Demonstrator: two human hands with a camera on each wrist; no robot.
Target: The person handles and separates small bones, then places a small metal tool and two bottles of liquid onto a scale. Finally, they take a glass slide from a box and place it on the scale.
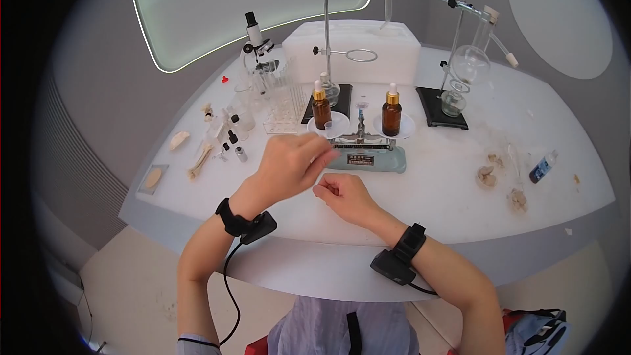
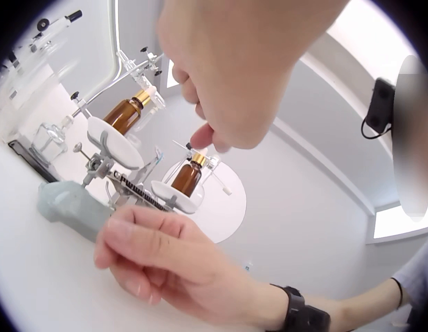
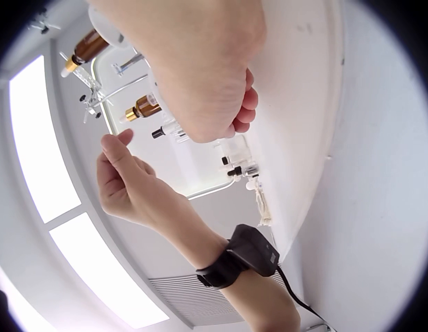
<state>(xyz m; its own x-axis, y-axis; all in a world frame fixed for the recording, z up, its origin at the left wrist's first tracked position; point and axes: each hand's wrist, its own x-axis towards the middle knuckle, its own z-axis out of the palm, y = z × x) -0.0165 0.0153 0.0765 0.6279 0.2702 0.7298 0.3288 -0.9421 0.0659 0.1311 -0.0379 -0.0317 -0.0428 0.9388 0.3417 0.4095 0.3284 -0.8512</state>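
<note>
My left hand (image 1: 292, 165) is raised in front of the left pan of a balance scale (image 1: 365, 160), its bent fingers pointing right. Lower and nearer me, my right hand (image 1: 350, 198) hovers with loosely curled fingers before the scale's green base; no object shows in either hand. On the left pan (image 1: 338, 122) stands a brown dropper bottle (image 1: 321, 110) with a gold collar, beside a small clear cup (image 1: 328, 126). A matching dropper bottle (image 1: 391, 114) stands on the right pan (image 1: 409, 125). In the left wrist view, both bottles (image 2: 123, 115) stay upright on their pans.
Behind the scale rises a retort stand (image 1: 325, 26); another stand (image 1: 453, 46) holds a flask at right. Left are a microscope (image 1: 255, 46), test tubes (image 1: 286, 92), small vials (image 1: 240, 153) and a bone model (image 1: 199, 161). A blue-labelled bottle (image 1: 543, 167) lies tilted at right.
</note>
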